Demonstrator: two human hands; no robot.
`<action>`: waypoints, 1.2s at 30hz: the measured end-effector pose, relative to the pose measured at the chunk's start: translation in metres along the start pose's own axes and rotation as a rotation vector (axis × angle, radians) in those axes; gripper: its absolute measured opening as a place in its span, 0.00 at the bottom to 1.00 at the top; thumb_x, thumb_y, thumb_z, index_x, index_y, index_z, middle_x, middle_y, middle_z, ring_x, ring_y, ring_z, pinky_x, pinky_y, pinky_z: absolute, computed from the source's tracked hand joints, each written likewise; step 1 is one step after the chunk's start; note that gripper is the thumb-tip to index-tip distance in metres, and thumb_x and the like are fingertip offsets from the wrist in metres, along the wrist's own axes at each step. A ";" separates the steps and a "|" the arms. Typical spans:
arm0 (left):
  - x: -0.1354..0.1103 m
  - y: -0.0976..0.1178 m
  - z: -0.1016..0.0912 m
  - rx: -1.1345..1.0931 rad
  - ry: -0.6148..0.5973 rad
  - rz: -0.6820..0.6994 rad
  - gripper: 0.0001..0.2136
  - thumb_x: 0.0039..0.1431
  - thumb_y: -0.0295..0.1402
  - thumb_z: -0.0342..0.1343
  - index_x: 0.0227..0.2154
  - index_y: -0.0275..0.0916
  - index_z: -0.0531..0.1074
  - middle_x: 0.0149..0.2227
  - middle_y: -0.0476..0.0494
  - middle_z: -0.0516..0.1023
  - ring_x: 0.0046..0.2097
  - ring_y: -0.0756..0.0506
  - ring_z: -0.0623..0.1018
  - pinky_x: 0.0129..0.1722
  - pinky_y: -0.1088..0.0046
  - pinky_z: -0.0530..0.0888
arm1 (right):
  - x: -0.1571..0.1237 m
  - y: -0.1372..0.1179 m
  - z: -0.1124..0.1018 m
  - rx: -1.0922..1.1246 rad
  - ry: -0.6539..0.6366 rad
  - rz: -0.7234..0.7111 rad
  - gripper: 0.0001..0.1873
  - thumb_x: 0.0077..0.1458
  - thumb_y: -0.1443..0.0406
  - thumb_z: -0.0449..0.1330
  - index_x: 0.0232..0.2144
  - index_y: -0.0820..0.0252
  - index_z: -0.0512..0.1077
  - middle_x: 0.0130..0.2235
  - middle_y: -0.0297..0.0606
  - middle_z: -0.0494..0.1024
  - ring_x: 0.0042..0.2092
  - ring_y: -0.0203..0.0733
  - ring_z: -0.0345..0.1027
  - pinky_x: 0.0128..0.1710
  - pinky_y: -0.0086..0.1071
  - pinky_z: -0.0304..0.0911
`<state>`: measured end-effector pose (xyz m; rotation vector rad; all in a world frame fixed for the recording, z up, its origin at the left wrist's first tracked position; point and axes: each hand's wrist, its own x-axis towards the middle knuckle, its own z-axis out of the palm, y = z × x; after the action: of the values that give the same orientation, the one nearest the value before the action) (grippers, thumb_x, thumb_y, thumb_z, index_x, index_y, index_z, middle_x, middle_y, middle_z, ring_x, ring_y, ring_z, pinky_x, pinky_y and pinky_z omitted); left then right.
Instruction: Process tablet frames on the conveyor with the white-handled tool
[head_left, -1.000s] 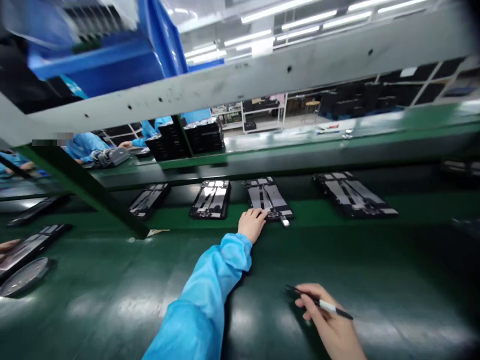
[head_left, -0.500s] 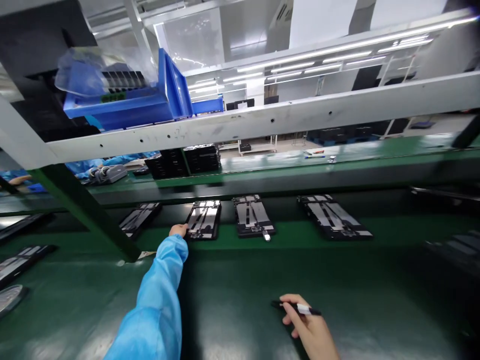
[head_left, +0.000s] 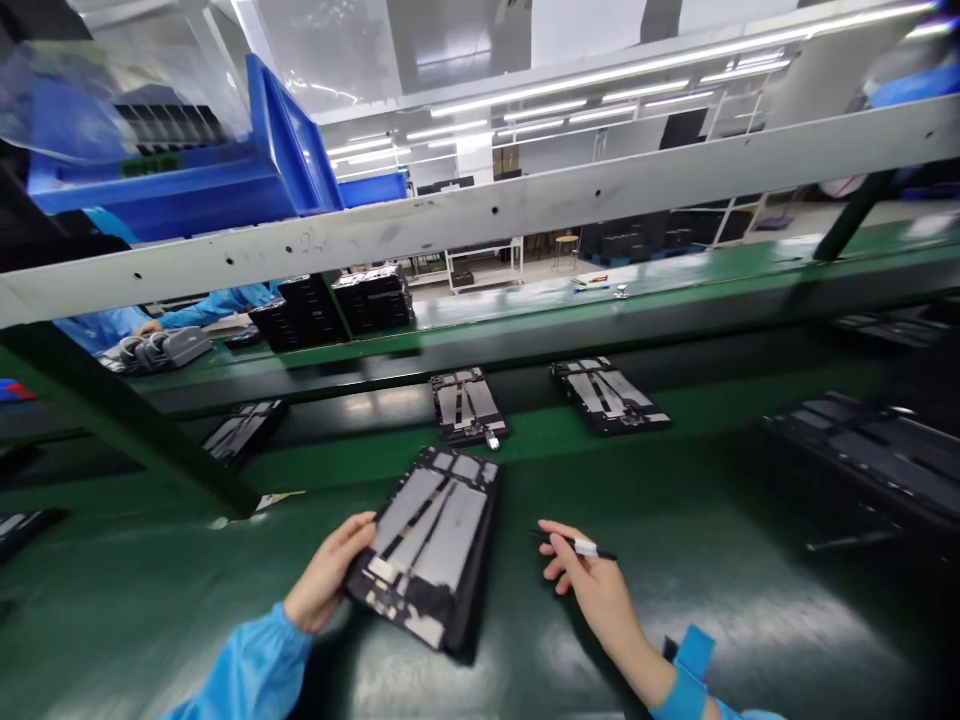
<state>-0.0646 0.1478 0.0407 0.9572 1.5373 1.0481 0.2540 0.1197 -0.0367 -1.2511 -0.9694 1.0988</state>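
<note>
My left hand (head_left: 330, 568) grips the left edge of an opened tablet (head_left: 431, 535), its back off and its silver battery cells and flex cables showing. The tablet is tilted above the green bench, its lower end towards me. My right hand (head_left: 585, 578) is closed around a slim black and white pen-like tool (head_left: 586, 548), tip pointing left, a short way right of the tablet. A blue wrist band (head_left: 688, 665) circles my right wrist. Just beyond the held tablet lies another opened tablet (head_left: 469, 405) with a small silver piece at its near corner.
More opened tablets lie along the far strip, one at right (head_left: 609, 395) and one at left (head_left: 244, 430). A dark device (head_left: 870, 455) sits at the right. A slanting green post (head_left: 142, 430) and a white overhead beam (head_left: 420, 218) cross in front. Another person's sleeve (head_left: 225, 303) shows behind.
My left hand has lifted the tablet off the far strip and brought it nearer, over the bench. My right hand still holds the pen-like tool. The view has shifted right.
</note>
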 end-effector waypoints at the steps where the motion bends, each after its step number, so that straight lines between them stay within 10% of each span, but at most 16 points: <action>1: -0.012 -0.011 0.012 0.000 -0.038 -0.017 0.24 0.45 0.45 0.67 0.43 0.37 0.74 0.36 0.44 0.79 0.36 0.41 0.78 0.36 0.67 0.74 | 0.000 -0.001 -0.001 0.020 0.009 0.014 0.37 0.47 0.40 0.61 0.45 0.65 0.77 0.22 0.37 0.76 0.20 0.38 0.69 0.18 0.27 0.63; 6: -0.042 -0.045 0.056 0.039 -0.252 0.076 0.32 0.53 0.54 0.58 0.56 0.39 0.66 0.47 0.40 0.76 0.48 0.41 0.76 0.48 0.65 0.72 | -0.005 -0.013 -0.023 -0.064 -0.028 0.018 0.38 0.52 0.41 0.57 0.52 0.65 0.72 0.23 0.41 0.80 0.23 0.44 0.75 0.21 0.31 0.69; 13: -0.059 -0.057 0.030 0.615 -0.502 0.336 0.28 0.56 0.37 0.57 0.60 0.43 0.63 0.43 0.44 0.73 0.39 0.47 0.74 0.33 0.75 0.71 | -0.051 -0.009 -0.065 -0.533 -0.305 -0.148 0.30 0.46 0.61 0.66 0.53 0.55 0.71 0.51 0.46 0.79 0.53 0.53 0.73 0.51 0.40 0.70; 25: -0.096 -0.065 0.067 0.924 -0.348 0.597 0.24 0.61 0.31 0.56 0.60 0.46 0.60 0.41 0.48 0.74 0.32 0.49 0.74 0.36 0.73 0.73 | -0.044 -0.032 -0.083 -0.629 -0.323 -0.122 0.25 0.48 0.61 0.63 0.50 0.55 0.69 0.49 0.43 0.81 0.51 0.52 0.75 0.50 0.40 0.71; 30: -0.096 -0.048 0.062 0.896 -0.347 0.679 0.19 0.63 0.36 0.55 0.56 0.46 0.63 0.46 0.45 0.73 0.40 0.46 0.75 0.41 0.71 0.74 | -0.052 -0.053 -0.071 -0.632 -0.211 -0.220 0.22 0.53 0.59 0.62 0.51 0.54 0.68 0.50 0.43 0.79 0.52 0.51 0.74 0.50 0.40 0.71; 36: -0.099 -0.045 0.080 0.926 -0.401 0.816 0.12 0.63 0.39 0.56 0.47 0.43 0.71 0.41 0.45 0.75 0.41 0.45 0.76 0.40 0.72 0.73 | -0.065 -0.049 -0.021 -0.585 -0.461 -0.368 0.13 0.59 0.66 0.57 0.47 0.54 0.73 0.46 0.40 0.81 0.47 0.46 0.76 0.48 0.37 0.70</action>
<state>0.0292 0.0535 0.0171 2.4106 1.2689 0.5290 0.2645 0.0525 0.0122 -1.2130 -1.8911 0.8460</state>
